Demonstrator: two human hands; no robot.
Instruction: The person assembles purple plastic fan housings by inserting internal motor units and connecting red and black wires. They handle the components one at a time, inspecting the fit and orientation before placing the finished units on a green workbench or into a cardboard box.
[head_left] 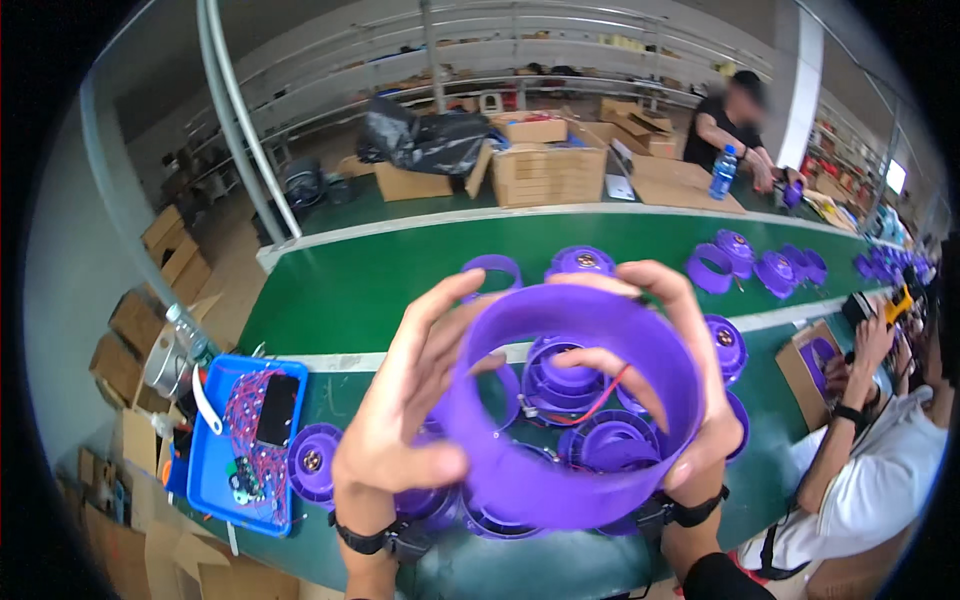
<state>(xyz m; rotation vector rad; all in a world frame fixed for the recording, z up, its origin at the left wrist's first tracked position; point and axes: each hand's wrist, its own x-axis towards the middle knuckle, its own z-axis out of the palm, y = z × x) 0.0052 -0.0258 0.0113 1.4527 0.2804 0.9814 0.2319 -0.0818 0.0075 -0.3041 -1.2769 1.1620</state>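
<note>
A wide purple plastic ring (560, 495) is held up close in front of the camera, its opening facing me. My left hand (400, 420) grips its left wall, thumb on the outside and fingers curled over the rim. My right hand (690, 370) clasps the right wall, fingers reaching over the top edge and one finger inside. Through the ring I see purple round housings (565, 375) with red and black wires lying on the green belt (400, 270).
A blue tray (205, 460) with wires, small boards and a black phone lies at my left, a purple disc (315, 460) beside it. More purple rings and housings (740, 260) lie further along the belt. A person in white (870, 480) works at my right; another stands behind stacked cartons (545, 165).
</note>
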